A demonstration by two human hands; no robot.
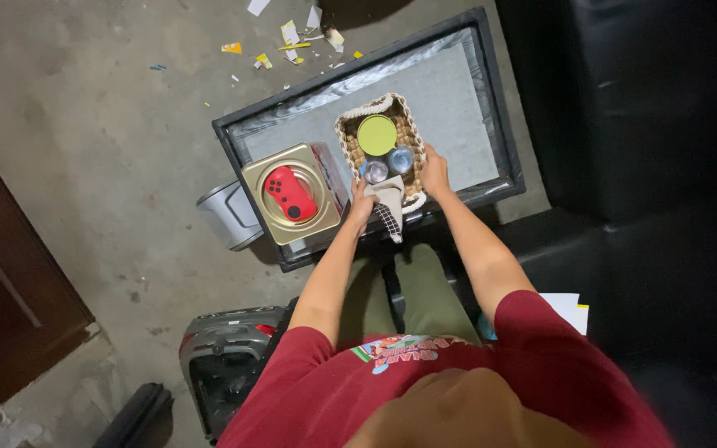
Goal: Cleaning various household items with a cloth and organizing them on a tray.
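Down low, both arms stretched forward: left hand [361, 203] curled on the near-left rim of the woven basket [347, 141], touching a draped cloth [388, 201]; right hand [435, 174] gripping the right rim. Inside, two small jars [376, 171], then a green lid [377, 134]. Beside, a gold tin [257, 217] holding a red controller [290, 193], on a glass table [458, 91].

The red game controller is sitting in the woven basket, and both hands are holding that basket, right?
Not quite. The head view shows the red game controller lying in the gold square tin, beside the woven basket. The left hand and right hand do hold the basket's sides.
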